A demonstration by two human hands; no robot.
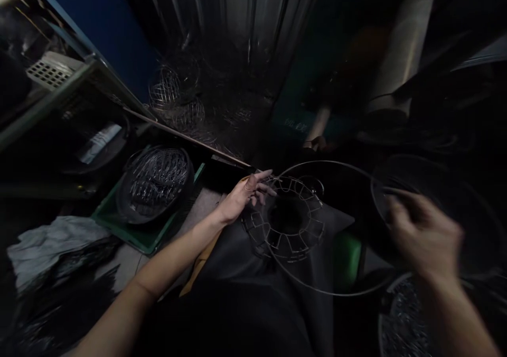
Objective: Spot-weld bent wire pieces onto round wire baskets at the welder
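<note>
A round wire frame [291, 225] with bent loops lies on dark cloth over my lap, inside a large thin wire ring [317, 288]. My left hand [245, 196] rests at the frame's upper left edge, fingers pinched on a loop of it. My right hand [423, 233], blurred, is at the right and grips a thin dark wire hoop [396, 190] near its rim. The scene is very dark.
A dark tub of short wire pieces [156, 180] sits in a green tray [134, 235] at the left. Finished wire cages [174, 95] pile up at the back. Another container of wires [404, 320] is at lower right. Another person's hand [317, 143] shows behind the ring.
</note>
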